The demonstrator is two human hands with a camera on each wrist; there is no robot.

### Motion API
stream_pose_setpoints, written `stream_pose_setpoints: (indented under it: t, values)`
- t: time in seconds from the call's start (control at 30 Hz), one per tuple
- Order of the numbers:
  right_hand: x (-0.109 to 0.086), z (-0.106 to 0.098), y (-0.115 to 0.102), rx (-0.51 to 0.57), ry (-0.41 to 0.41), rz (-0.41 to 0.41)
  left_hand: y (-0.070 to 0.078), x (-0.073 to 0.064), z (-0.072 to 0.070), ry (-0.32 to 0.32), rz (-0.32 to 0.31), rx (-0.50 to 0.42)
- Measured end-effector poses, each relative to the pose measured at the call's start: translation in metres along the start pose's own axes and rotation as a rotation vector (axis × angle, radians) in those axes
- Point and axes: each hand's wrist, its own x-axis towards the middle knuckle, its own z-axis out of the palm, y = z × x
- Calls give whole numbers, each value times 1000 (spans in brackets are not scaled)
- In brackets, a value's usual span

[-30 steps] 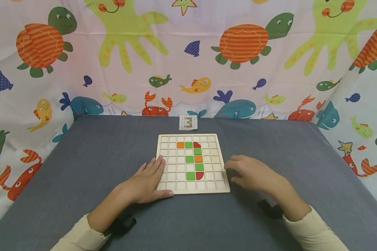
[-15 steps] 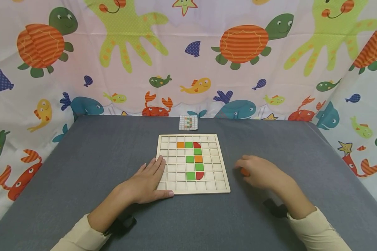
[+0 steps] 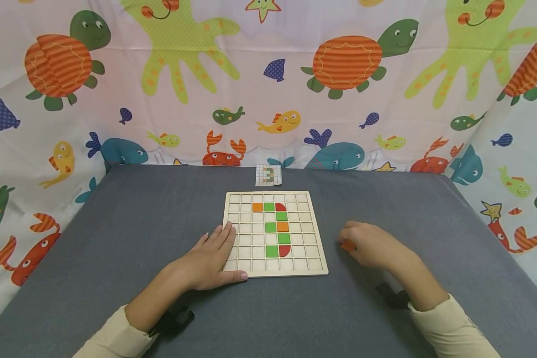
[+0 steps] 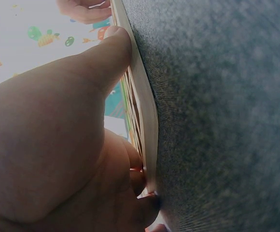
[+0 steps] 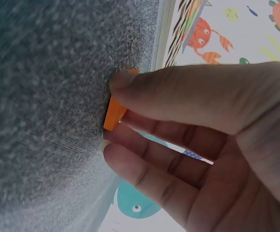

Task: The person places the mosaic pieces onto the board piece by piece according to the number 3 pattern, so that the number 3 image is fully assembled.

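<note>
A square wooden grid board [image 3: 250, 266] lies mid-table, with green, orange and red tiles set in some of its cells. My left hand [image 3: 208, 261] rests flat on the board's left edge, fingers straight, thumb on the near-left corner. To the right of the board, my right hand [image 3: 371, 243] pinches an orange tile [image 5: 115, 113] between thumb and fingers, low at the grey cloth. In the head view much of that orange tile is hidden by the hand. Among the placed pieces are a green square [image 3: 271, 250] and a red rounded piece [image 3: 284, 250].
A small card [image 3: 268, 175] printed with a coloured grid pattern lies behind the board, near the table's back edge. Grey cloth [image 3: 268, 318] covers the table. A curtain [image 3: 255, 64] with sea animals hangs behind and at both sides.
My right hand has moved right, away from the board's right edge, and an orange tile now shows in its fingers. The left hand and the board have stayed put.
</note>
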Motion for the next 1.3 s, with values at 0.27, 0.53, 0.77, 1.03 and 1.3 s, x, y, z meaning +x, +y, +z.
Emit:
stream_pose_setpoints:
  t: [0.27, 0.53, 0.77, 1.03, 1.3]
  values:
    - [4, -2, -6, 11, -7, -5, 0, 0, 0, -4, -6, -1]
    - [18, -2, -22, 35, -8, -34, 0, 1, 0, -5, -7, 2]
    - [36, 2, -35, 35, 15, -143, 1, 0, 0, -4, -3, -3]
    - [56, 6, -57, 27, -30, -171, 0, 1, 0, -7, -5, 2]
    - [72, 11, -75, 27, -43, -206, 0, 1, 0, -13, -9, 2]
